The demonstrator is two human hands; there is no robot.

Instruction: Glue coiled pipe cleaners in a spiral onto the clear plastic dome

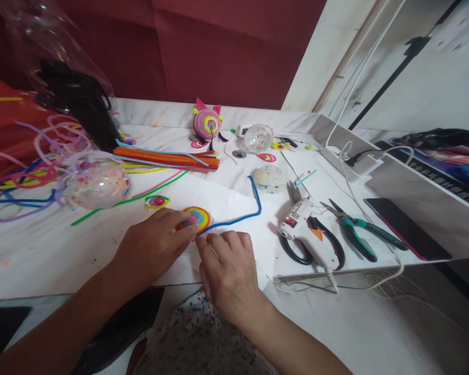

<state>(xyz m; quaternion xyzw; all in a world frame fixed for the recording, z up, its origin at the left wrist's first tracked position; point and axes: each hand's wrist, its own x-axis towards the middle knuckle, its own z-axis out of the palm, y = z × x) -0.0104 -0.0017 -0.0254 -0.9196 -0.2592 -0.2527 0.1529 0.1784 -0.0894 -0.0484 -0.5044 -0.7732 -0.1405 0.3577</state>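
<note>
Garment point(199, 344): patterned cloth covers the person's lap at the table's near edge, closest to the camera; both forearms reach past it.
Worktable point(42, 271): marbled white surface; it bears the materials and tools, seemingly so that all stay within reach.
Sheet point(230, 203): white paper laid beneath the work, probably to protect the tabletop.
Hands: close together. The left hand point(156, 242) clamps its thumb and fingers on the coiled disc point(203, 214), apparently to stop the spiral unwinding. The right hand point(230, 271) bends its fingers at the near rim; whether they pinch the blue stem point(238, 221) cannot be told.
Stem bundle point(164, 159): mostly orange, lying beyond the hands, likely grouped for easy picking.
Tools: pliers point(359, 229) beside a glue gun point(300, 213), which rests across black-handled scissors point(338, 247); their place suits the right hand.
Disc position: flat above the sheet, multicoloured, ahead of the right hand.
Stem path: from the disc's rim rightward, then sharply away from the person; its tail lies loose.
Eye-shaped piece point(158, 201): just beyond the left hand, untouched.
</note>
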